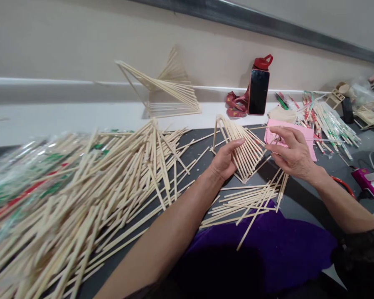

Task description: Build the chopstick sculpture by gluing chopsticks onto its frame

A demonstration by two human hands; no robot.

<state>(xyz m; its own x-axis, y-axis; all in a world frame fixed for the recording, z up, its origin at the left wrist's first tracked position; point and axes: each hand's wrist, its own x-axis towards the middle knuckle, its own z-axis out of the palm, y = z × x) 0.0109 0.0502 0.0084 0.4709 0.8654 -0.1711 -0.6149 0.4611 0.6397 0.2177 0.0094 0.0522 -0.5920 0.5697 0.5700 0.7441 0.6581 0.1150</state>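
My left hand (226,160) is closed around the left side of a fan-shaped frame (246,153) of pale wooden sticks, its thumb lying across them. The sticks sit side by side in a twisted row, with a peak at the upper left. At the frame's right edge, my right hand (294,153) is pinched on something small, mostly hidden by the fingers. A thin stick passes behind those fingertips. Loose sticks (246,203) lie below the frame, near a purple cloth (268,249).
A big heap of sticks (112,199) and plastic-wrapped packs (28,182) cover the left. A finished-looking stick frame (165,91) stands on the ledge. Behind are a phone (258,92) and red-lidded bottle (263,62). Right: pink paper (308,135), wrapped sticks (333,124), purple power strip (367,182).
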